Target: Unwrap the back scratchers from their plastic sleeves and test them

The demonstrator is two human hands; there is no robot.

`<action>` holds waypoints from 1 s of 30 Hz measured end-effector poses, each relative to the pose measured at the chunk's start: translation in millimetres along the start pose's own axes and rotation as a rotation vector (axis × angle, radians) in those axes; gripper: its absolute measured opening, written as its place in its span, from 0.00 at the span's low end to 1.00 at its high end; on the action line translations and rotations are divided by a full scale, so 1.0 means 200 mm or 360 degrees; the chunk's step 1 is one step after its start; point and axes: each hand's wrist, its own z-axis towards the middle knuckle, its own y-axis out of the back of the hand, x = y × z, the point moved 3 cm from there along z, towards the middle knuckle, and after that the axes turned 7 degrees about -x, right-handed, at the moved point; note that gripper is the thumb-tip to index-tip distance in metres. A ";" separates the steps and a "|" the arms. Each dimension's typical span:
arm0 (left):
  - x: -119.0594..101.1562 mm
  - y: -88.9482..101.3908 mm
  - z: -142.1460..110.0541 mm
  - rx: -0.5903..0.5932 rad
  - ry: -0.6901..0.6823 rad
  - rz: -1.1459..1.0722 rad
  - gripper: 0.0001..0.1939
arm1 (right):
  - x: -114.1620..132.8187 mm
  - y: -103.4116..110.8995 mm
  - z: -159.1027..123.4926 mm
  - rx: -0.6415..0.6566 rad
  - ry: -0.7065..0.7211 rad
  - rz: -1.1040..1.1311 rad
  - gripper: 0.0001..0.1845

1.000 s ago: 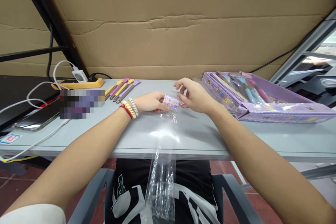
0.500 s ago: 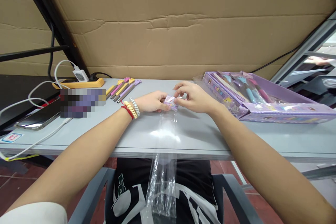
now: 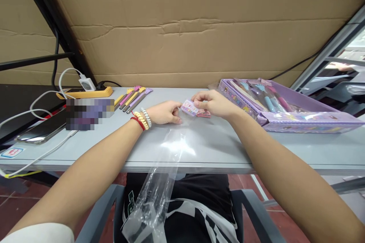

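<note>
My right hand (image 3: pixel 214 103) pinches a small purple printed packet (image 3: pixel 189 107) just above the grey table (image 3: pixel 216 148). My left hand (image 3: pixel 164 112), with bead bracelets on the wrist, rests on the table with its fingers curled; its fingertips touch the mouth of a long clear plastic bag (image 3: pixel 155 193). That bag trails over the table's front edge onto my lap. A small pink item (image 3: pixel 204 113) lies on the table under my right hand.
A purple stationery gift box (image 3: pixel 285 108) with pens stands at the right. Several hand-topped pens (image 3: pixel 133 98) lie at the back left, beside a yellow power strip (image 3: pixel 85 92) with a white charger, cables and a phone (image 3: pixel 42 129). Cardboard lines the wall behind.
My right hand has drawn the purple packet slightly right and up, away from my left hand. The clear bag's hanging end has swung to the left.
</note>
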 end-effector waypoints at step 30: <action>0.04 0.20 -0.01 -0.1772 0.0374 -0.1248 0.11 | 0.11 -0.07 -0.11 0.0031 0.0386 -0.0667 0.44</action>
